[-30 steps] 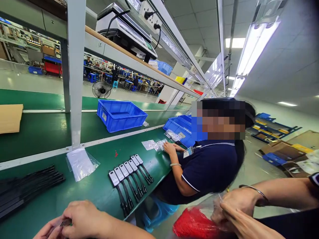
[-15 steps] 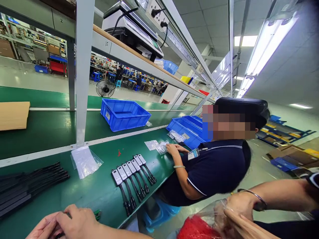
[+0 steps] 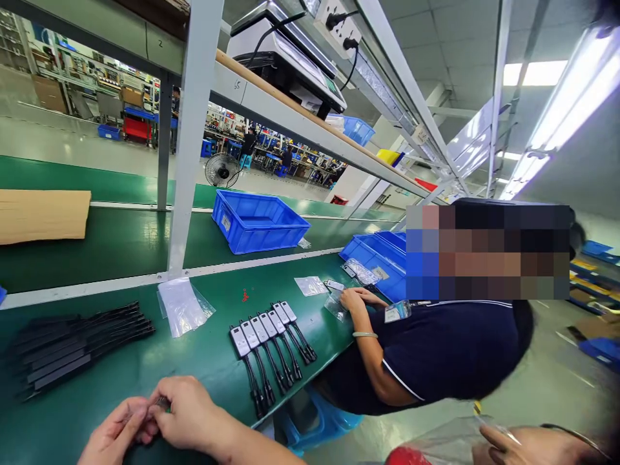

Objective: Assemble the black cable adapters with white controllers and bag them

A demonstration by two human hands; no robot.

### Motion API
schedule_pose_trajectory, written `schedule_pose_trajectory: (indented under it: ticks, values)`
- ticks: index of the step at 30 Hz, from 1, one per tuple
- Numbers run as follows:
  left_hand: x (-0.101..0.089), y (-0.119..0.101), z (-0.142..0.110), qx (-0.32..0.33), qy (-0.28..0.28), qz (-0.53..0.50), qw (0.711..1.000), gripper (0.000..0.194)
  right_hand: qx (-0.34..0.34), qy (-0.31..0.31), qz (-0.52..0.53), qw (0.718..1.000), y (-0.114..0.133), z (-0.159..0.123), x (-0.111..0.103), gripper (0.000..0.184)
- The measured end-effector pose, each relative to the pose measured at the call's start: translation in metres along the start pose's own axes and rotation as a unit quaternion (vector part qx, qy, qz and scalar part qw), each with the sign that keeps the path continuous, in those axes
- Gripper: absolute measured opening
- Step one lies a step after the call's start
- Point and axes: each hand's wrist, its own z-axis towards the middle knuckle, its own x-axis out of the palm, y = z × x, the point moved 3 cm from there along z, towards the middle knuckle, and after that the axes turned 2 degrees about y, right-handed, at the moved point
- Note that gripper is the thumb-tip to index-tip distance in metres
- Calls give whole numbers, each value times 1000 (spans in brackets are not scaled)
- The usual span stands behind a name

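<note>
Low in the head view, my left hand (image 3: pixel 119 429) and my right hand (image 3: pixel 186 413) meet over the green bench (image 3: pixel 203 361). Fingers of both are pinched together around something small; a dark bit shows at the right fingertips, but its kind is hidden. Left of them lies a pile of black strips with thin leads (image 3: pixel 82 349). Beyond my hands is a stack of clear plastic bags (image 3: pixel 183 307). To their right lie several white-faced modules with black cables (image 3: pixel 261 329) in a row. Tiny red pieces (image 3: pixel 245 296) are scattered behind these modules.
A co-worker in a dark shirt (image 3: pixel 450 349) handles a clear bag (image 3: pixel 336 305) on my right. Another person's hand (image 3: pixel 518 445) holds a bag with red contents (image 3: pixel 409 455). Blue bins (image 3: pixel 261 236) and cardboard (image 3: pixel 43 216) stand behind a white post (image 3: pixel 186 161).
The view has shifted, so the bench things sit further right. My hands have come up into view. The other person's bag of red contents has sunk toward the bottom edge.
</note>
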Motion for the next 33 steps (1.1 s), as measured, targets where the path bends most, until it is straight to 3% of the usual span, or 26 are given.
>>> schedule_pose_trajectory:
  ticks: [5,9,14,20,26,33]
  values:
    - [6,2,-4,13,15,33,999,40,41,39,55,997,-6,-3,5,17]
    - [2,14,0,4,29,35,999,34,28,22,76,996,-8,-1,6,16]
    - [-1,17,0,-20,-4,16,1000,33,45,22,103,993,-7,-2,8,18]
    - [2,7,-4,-60,-19,-88,994,38,24,12,111,993,2,-6,8,44]
    - [10,-3,-11,-54,26,-122,991,30,30,12,101,994,0,-3,11,11]
    - [17,-7,-15,-70,69,-172,980,31,-43,19,62,997,-3,-7,11,5]
